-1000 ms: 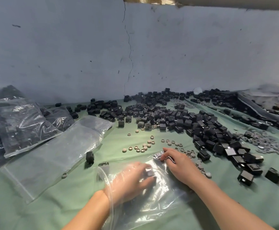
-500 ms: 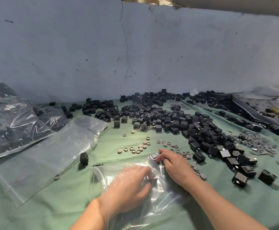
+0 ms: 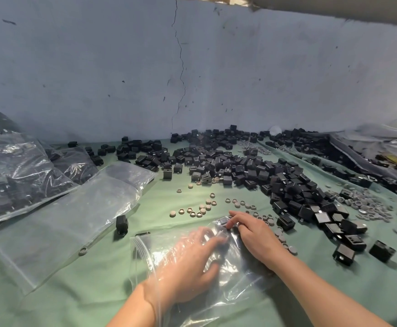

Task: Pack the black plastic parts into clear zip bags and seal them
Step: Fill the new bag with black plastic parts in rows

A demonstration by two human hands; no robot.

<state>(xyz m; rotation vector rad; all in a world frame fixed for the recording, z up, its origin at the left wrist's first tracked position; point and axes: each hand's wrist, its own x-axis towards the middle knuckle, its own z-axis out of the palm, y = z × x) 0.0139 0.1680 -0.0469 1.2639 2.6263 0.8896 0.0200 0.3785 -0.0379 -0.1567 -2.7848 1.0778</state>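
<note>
Limp, slippery clear zip bag on the counter is spread by the flat-fingered left hand inside it, far corner touched by the right hand (grip unclear); stiffer zip edge is judged the best hold.

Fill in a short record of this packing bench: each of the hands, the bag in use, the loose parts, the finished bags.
left hand: inside the clear zip bag, fingers stretched out
right hand: fingertips on the bag's far end; pinch unclear
black parts: big loose pile beyond the hands
filled bags: stacked far left
empty bags: flat beside them
</note>
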